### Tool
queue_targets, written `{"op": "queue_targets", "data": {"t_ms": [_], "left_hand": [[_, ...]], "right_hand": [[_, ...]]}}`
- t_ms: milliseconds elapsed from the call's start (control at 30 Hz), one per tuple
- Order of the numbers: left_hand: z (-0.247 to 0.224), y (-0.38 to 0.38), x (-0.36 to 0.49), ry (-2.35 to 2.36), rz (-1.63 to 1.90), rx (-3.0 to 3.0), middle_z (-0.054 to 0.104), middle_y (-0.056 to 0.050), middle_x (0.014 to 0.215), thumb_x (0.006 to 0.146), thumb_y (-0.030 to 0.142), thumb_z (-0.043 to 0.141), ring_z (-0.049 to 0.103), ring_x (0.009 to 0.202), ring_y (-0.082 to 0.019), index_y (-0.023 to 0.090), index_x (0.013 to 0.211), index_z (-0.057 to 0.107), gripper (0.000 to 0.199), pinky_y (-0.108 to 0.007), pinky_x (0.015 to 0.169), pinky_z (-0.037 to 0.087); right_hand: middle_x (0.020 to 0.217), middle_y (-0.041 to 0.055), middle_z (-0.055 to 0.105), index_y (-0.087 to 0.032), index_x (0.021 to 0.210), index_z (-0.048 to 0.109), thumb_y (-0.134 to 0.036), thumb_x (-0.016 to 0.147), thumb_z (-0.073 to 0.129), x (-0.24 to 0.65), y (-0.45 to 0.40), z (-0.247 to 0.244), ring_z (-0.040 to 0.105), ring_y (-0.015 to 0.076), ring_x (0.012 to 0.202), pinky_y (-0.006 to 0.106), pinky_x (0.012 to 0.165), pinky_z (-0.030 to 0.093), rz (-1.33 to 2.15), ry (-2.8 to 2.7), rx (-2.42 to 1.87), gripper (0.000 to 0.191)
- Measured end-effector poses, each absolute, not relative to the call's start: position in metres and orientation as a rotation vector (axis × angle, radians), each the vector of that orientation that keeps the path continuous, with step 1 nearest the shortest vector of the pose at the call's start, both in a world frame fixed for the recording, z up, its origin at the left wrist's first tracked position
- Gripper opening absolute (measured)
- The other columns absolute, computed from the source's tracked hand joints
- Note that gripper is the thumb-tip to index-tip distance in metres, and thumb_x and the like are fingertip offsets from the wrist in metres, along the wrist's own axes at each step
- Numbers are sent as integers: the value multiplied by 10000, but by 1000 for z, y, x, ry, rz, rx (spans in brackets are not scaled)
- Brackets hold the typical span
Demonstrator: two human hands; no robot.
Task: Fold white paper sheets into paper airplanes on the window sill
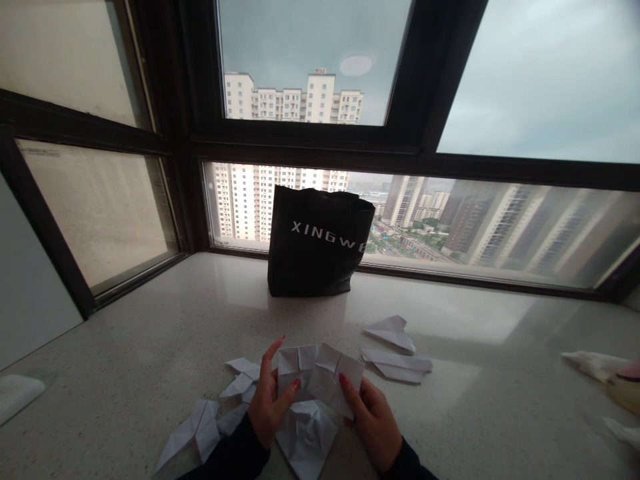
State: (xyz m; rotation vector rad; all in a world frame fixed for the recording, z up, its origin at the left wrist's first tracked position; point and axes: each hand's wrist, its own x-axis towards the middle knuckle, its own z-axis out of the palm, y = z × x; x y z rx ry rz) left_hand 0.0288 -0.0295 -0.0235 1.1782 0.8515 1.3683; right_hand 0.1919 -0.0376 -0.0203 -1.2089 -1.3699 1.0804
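A creased sheet of white paper is held up between both hands above the speckled white sill. My left hand grips its left side, thumb on the front face and index finger raised by the edge. On the right side my right hand pinches the sheet, thumb in front and the other fingers partly hidden behind. Just below lies another folded paper piece. Folded white pieces lie to the left, partly covered by my left forearm. Two folded papers, a pointed one and a flat one, rest at the right.
A black bag with white lettering stands upright near the window. At the left edge lies a white object. Crumpled white wrapping and a yellowish item sit at the far right.
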Motion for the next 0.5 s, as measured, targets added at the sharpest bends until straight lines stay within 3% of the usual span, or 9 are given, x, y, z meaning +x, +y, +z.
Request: {"op": "queue_targets", "data": {"t_ms": [267, 500], "left_hand": [[-19, -29, 30, 925, 1377, 1201, 637, -55, 843, 650, 318, 608, 607, 716, -187, 180, 1199, 206, 694, -298, 661, 472], [-29, -24, 26, 1081, 1445, 1335, 551, -107, 1061, 636, 348, 606, 577, 824, -216, 176, 1169, 346, 618, -304, 690, 463]], "right_hand": [[473, -49, 432, -151, 642, 489, -522, 704, 438, 191, -38, -21, 405, 80, 370, 196, 340, 368, 1062, -1387, -1204, 379], [474, -49, 412, -157, 602, 462, -511, 716, 426, 192, -35, -24, 398, 80, 377, 196, 346, 354, 1040, -1426, -1211, 374]]}}
